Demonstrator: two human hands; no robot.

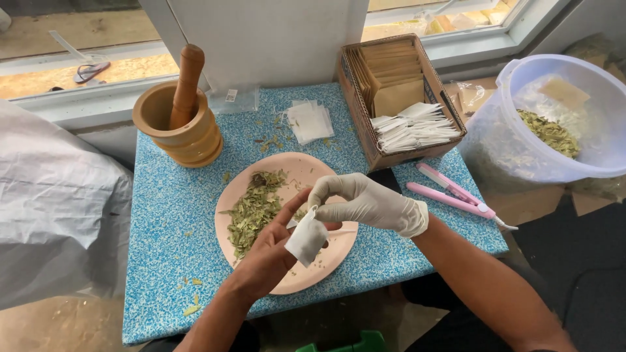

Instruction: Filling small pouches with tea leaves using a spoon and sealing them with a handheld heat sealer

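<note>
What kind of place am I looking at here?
Probably a small home workbench for hand-packing herbal tea. A pink plate holds crushed dried leaves, a cardboard box holds empty sachets, and the left hand and gloved right hand hold a white tea bag.

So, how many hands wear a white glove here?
1. The right hand wears a white glove and pinches the top of the small white filter bag. The left hand, bare, holds that bag over the pink plate.
</note>
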